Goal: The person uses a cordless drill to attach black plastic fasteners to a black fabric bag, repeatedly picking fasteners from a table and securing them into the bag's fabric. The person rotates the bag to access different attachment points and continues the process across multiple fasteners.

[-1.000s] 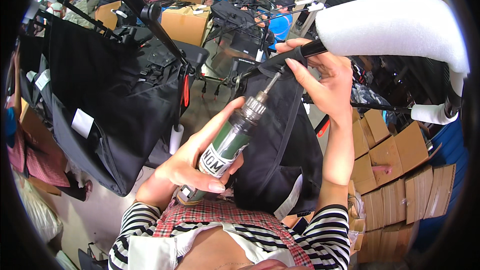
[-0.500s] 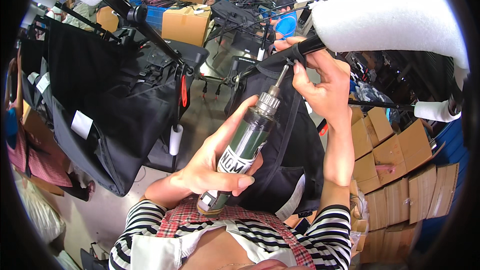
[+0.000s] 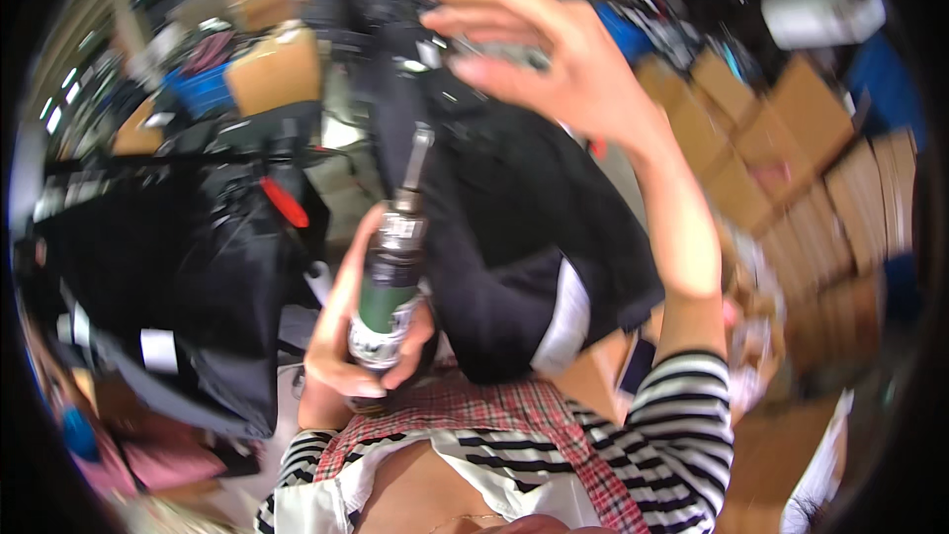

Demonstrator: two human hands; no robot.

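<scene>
My left hand (image 3: 333, 351) is wrapped round an electric screwdriver (image 3: 386, 309) with a green body and metal collar, its bit pointing up and away from me. Just right of the bit hangs a large black fabric piece (image 3: 544, 208) with a white label (image 3: 565, 321) near its lower edge. My right hand (image 3: 583, 64) is raised above this fabric's upper part, its thumb and fingers stretched out and apart. Motion blurs the fingertips, and I see nothing between them. Whether they touch the black material behind cannot be made out.
Another black fabric item (image 3: 168, 307) with a red strap (image 3: 284, 203) stands at left. Foam-wrapped bars show at the top, one white roll (image 3: 825, 15) at upper right. Cardboard boxes (image 3: 796, 124) are stacked at right; another carton (image 3: 272, 74) stands at far left.
My view has swung to the right. My right hand has come off the black strap and bar and opened. The screwdriver's bit is away from the bar, still in my left hand.
</scene>
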